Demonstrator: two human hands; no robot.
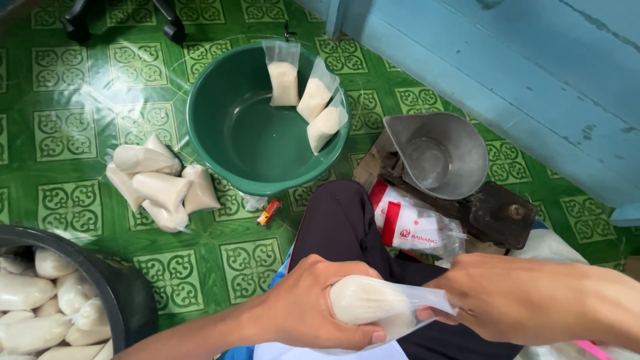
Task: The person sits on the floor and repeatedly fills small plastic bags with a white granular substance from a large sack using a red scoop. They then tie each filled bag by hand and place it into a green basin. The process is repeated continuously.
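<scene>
Cupping a small clear plastic bag of white grain from below, left hand clenched around its filled, rounded end. Pinching the bag's empty open neck, right hand closed on the film at its fingertips. Long axis lying roughly left to right, filled end toward the left palm, slack mouth toward the right fingers, low in the view above the lap and dark trouser leg. Both hands touching the bag; left one carrying the weight.

Beyond the knee, green plastic basin on the patterned green floor, holding three filled, unsealed bags propped upright against its far right wall, rest of its bottom bare. Just left of it, loose heap of closed, filled bags on the floor. At the lower left corner, black tub packed with many more closed bags. Right of the basin, metal scale scoop on a dark scale base, scoop showing nothing inside. Beside the thigh, red-and-white printed packet. Small orange lighter-like item near the basin's rim.
</scene>
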